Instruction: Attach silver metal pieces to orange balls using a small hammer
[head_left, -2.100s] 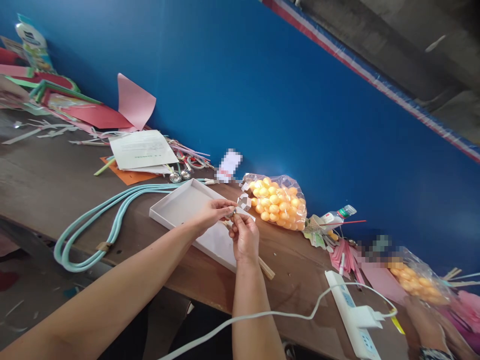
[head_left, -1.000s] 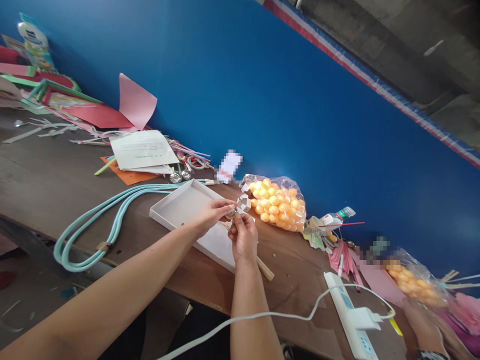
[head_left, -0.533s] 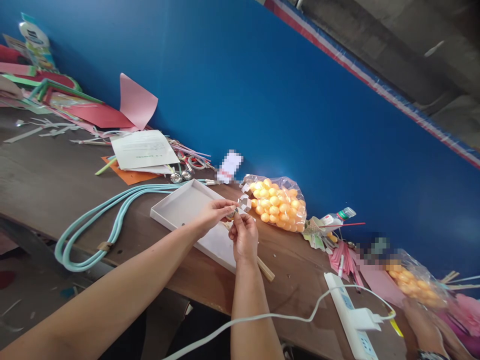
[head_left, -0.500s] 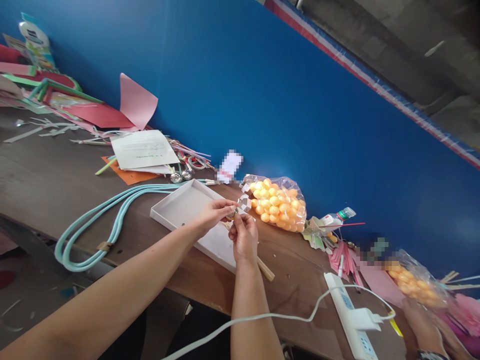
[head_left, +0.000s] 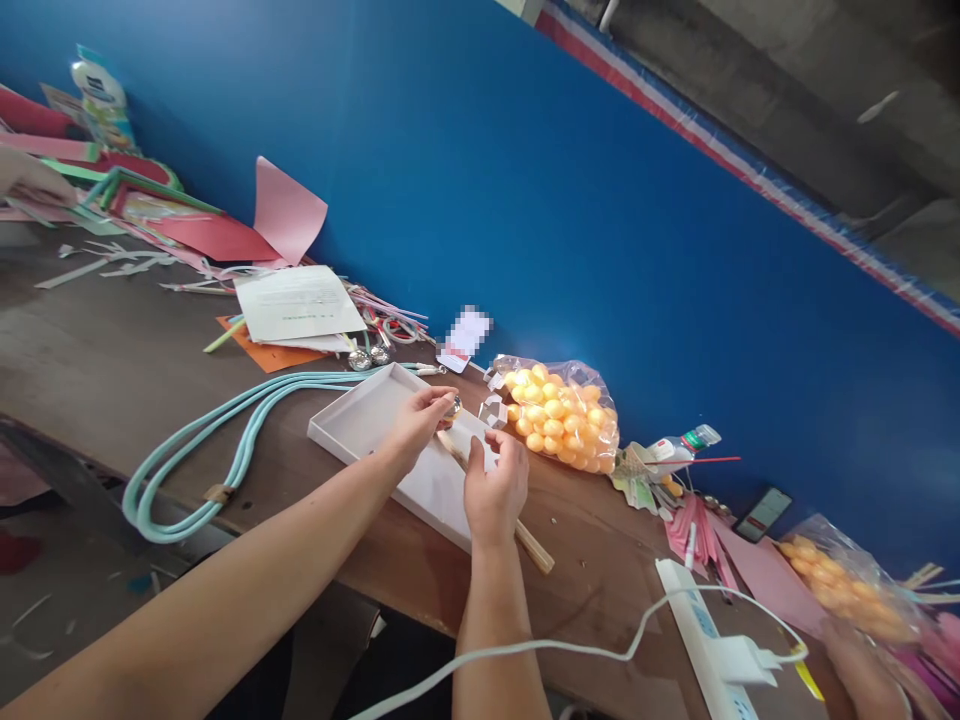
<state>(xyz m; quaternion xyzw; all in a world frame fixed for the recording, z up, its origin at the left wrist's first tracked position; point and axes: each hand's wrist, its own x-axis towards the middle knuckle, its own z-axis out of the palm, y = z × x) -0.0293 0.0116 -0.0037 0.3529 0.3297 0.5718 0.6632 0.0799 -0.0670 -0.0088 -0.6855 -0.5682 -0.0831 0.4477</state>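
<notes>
Between thumb and fingertips, my left hand (head_left: 421, 422) pinches a small shiny silver bell (head_left: 454, 406) above a shallow white box (head_left: 330, 437). My right hand (head_left: 496, 487) is just to the right, apart from the bell, thumb and fingers spread with nothing visible between them. Thin wooden sticks (head_left: 535, 548) stretch from inside the box past its right edge, partly hidden by my right hand. Left of the box, a looped bundle of light-blue cord (head_left: 244, 430) lies on the brown table (head_left: 90, 350). Two similar silver bells (head_left: 361, 358) rest behind it.
Behind the box is a clear bag of orange balls (head_left: 559, 415). A white power strip (head_left: 694, 610) with a charger cable (head_left: 555, 648) crosses the right front. Papers (head_left: 296, 303) lie at left. Another person's hand (head_left: 862, 665) is at far right.
My hands have moved apart; before, both met at the small object. It is now in my left hand alone, and my right hand has opened. The view has shifted slightly.
</notes>
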